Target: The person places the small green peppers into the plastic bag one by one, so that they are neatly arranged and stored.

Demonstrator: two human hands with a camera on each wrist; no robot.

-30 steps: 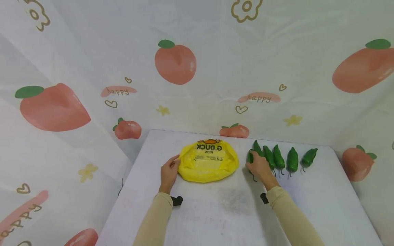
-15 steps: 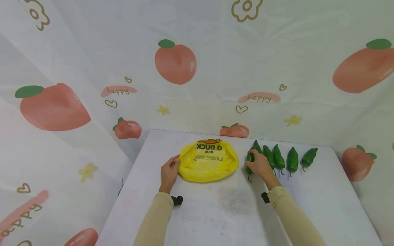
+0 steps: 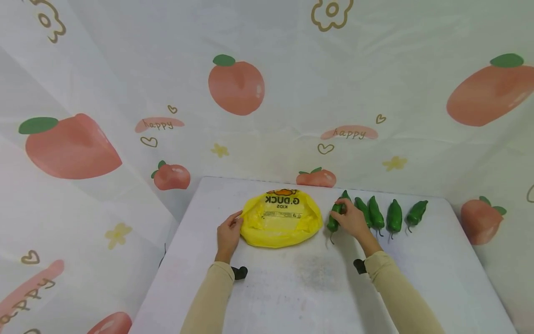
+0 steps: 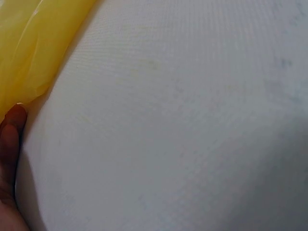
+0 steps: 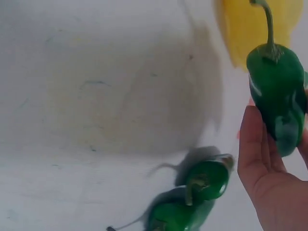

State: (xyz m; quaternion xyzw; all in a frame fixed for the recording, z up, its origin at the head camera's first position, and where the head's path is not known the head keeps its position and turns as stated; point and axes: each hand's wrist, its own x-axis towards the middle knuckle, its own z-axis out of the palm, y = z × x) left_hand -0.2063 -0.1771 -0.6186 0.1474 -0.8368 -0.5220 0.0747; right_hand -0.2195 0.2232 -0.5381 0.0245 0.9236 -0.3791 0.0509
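Note:
A yellow plastic bag [image 3: 269, 239] with "G.DUCK KIDS" print lies on the white table with its mouth spread. My left hand [image 3: 228, 235] pinches the bag's left rim; in the left wrist view only some fingers [image 4: 10, 139] show beside the yellow plastic [image 4: 33, 53]. Right of the bag, my right hand [image 3: 353, 222] grips a green pepper [image 3: 332, 224] between thumb and fingers. In the right wrist view this pepper [image 5: 275, 79] appears raised off the table, stem pointing away from the palm. Several other green peppers [image 3: 394, 216] lie to the right, one partly hidden behind the right hand.
The white table [image 3: 300, 297] meets a fruit-printed curtain [image 3: 288, 116] at its back and sides. The rightmost pepper [image 3: 416, 213] lies near the table's right side. Dark objects [image 3: 239, 272] sit at both wrists.
My right hand has taken hold of the leftmost pepper and moved it slightly left, toward the bag. The left hand and the bag have stayed in place.

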